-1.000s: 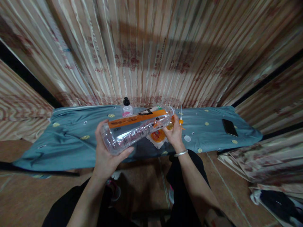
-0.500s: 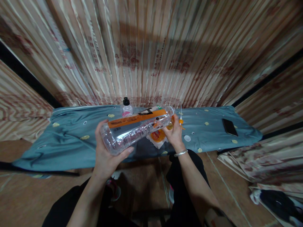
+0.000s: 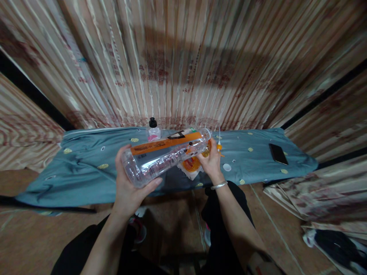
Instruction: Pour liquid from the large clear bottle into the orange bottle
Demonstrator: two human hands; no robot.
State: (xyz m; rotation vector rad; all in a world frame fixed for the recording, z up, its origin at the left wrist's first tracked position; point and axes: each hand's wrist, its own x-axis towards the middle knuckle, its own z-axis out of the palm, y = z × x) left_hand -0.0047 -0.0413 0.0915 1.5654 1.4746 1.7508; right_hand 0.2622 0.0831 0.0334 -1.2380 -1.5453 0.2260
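A big clear plastic bottle (image 3: 166, 151) with an orange label lies tilted across the middle, its mouth pointing right and slightly up. My left hand (image 3: 130, 187) is wrapped round its base end, thumb along the near side. My right hand (image 3: 211, 162) is closed round the neck of a bottle of orange liquid (image 3: 191, 164), just below the clear bottle's mouth. The clear bottle covers part of that bottle, and some of my right fingers are hidden. A white tissue-like sheet (image 3: 192, 175) lies under the orange bottle.
An orange pump top (image 3: 219, 147) and a round white cap (image 3: 227, 167) lie right of my right hand. A black phone (image 3: 278, 154) is farther right on the blue-green cloth (image 3: 86, 164). A small black-capped bottle (image 3: 154, 131) stands behind, before the pleated curtain (image 3: 177, 68).
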